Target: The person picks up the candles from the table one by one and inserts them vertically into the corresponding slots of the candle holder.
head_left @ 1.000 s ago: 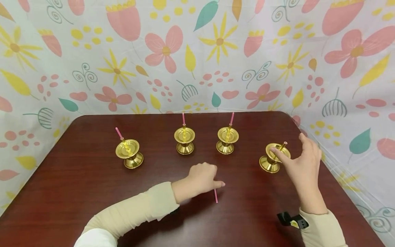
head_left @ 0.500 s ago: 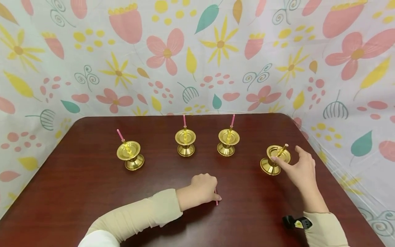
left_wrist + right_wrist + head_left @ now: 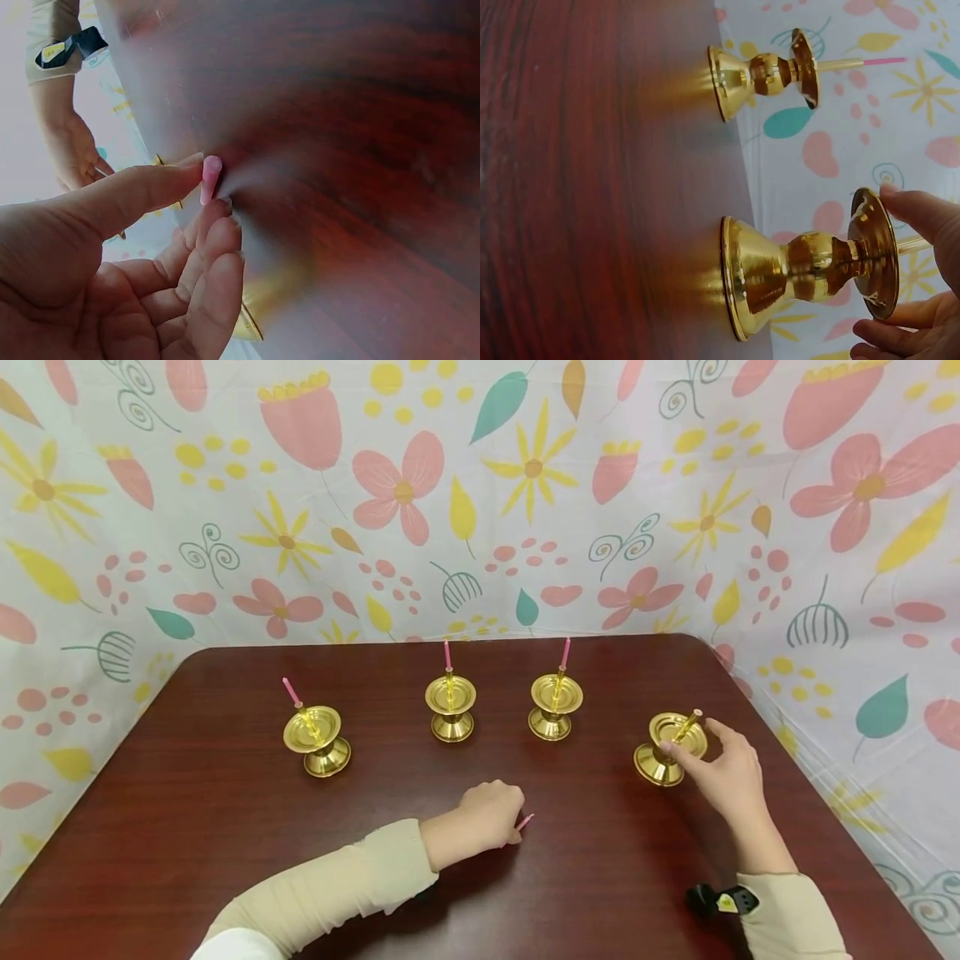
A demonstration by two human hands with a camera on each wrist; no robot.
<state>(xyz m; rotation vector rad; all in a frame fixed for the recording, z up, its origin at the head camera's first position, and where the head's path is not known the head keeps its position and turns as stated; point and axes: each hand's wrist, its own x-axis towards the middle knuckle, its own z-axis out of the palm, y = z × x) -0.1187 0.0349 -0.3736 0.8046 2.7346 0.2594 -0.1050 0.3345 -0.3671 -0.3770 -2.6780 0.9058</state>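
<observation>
A thin pink candle is pinched between the thumb and fingers of my left hand, just over the middle of the table. In the left wrist view the same candle appears nearly end-on at the fingertips. At the right stands a brass candle holder with a bare upright tube. My right hand grips its dish rim, thumb on one side and fingers on the other. The right wrist view shows this holder with its base on the table.
Three more brass holders bear pink candles: one at the left, one in the middle and one right of it. They stand towards the back of the dark wooden table. A flowered cloth hangs behind.
The pink candle was lying under my left hand and is now pinched, its visible end turned to the right. My right hand has closed in on the right holder's rim.
</observation>
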